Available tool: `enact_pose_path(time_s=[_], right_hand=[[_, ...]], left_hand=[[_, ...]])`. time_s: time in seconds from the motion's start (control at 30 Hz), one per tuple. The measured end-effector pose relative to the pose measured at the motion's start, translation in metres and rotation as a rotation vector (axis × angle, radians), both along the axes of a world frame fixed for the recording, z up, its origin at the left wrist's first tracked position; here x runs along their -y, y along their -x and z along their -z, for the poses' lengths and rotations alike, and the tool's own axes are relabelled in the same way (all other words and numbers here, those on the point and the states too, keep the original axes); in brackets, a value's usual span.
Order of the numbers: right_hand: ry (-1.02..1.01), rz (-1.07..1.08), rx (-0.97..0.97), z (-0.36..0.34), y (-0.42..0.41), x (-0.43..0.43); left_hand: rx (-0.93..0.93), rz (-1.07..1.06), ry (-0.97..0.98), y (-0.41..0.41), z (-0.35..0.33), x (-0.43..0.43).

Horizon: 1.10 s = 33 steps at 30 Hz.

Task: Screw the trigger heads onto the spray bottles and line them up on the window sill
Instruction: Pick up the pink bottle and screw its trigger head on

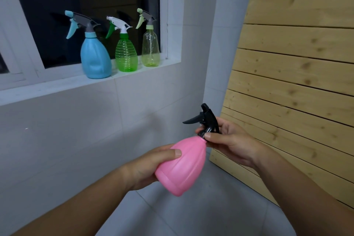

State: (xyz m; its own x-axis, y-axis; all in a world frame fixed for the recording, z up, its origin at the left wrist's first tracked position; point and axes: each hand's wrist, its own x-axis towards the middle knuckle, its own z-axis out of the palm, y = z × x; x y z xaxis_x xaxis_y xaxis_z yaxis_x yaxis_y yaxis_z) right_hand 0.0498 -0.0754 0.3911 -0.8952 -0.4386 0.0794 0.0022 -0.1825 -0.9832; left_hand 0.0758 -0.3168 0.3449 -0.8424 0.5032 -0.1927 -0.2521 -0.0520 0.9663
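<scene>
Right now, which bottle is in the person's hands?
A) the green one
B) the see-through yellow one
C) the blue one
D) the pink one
D: the left hand grips the pink bottle and the right hand pinches its black trigger head; the blue bottle, green bottle and yellow bottle stand on the window sill.

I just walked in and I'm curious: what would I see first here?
The pink spray bottle pops out low in the middle, tilted, gripped by the left hand while the right hand pinches the collar of its black trigger head. Up left, three more line the window sill: blue spray bottle, ribbed green bottle, clear yellow-green bottle.
</scene>
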Motion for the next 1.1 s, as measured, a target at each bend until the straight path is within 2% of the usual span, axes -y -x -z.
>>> enact_pose_path(time_s=[0.2,0.37,0.47,0.53,0.63,0.77,0.9,0.97,1.1], right_hand=[[0.040,-0.128,0.014,-0.005,0.000,-0.006],[0.166,-0.150,-0.006,-0.010,-0.002,-0.003],[0.169,-0.141,-0.029,-0.013,-0.001,-0.002],[0.136,-0.118,-0.038,-0.014,0.000,-0.003],[0.046,-0.037,-0.060,-0.012,0.002,-0.003],[-0.078,0.190,-0.070,-0.004,0.005,0.003],[-0.073,0.303,0.001,0.008,0.004,0.014],[-0.055,0.330,0.038,0.011,0.004,0.017],[-0.064,0.349,0.068,0.014,0.003,0.019]], left_hand=[[0.176,0.066,-0.192,-0.001,0.003,0.004],[0.326,0.128,-0.299,-0.004,0.000,-0.003],[0.344,0.212,-0.359,-0.004,0.001,-0.006],[0.325,0.190,-0.351,-0.002,0.003,-0.007],[0.166,0.081,-0.259,0.003,0.006,-0.009],[-0.114,-0.088,0.041,0.003,-0.003,-0.017],[-0.395,-0.167,0.339,-0.003,-0.003,-0.023],[-0.396,-0.145,0.367,-0.005,-0.002,-0.026],[-0.256,-0.145,0.349,-0.006,-0.005,-0.024]])
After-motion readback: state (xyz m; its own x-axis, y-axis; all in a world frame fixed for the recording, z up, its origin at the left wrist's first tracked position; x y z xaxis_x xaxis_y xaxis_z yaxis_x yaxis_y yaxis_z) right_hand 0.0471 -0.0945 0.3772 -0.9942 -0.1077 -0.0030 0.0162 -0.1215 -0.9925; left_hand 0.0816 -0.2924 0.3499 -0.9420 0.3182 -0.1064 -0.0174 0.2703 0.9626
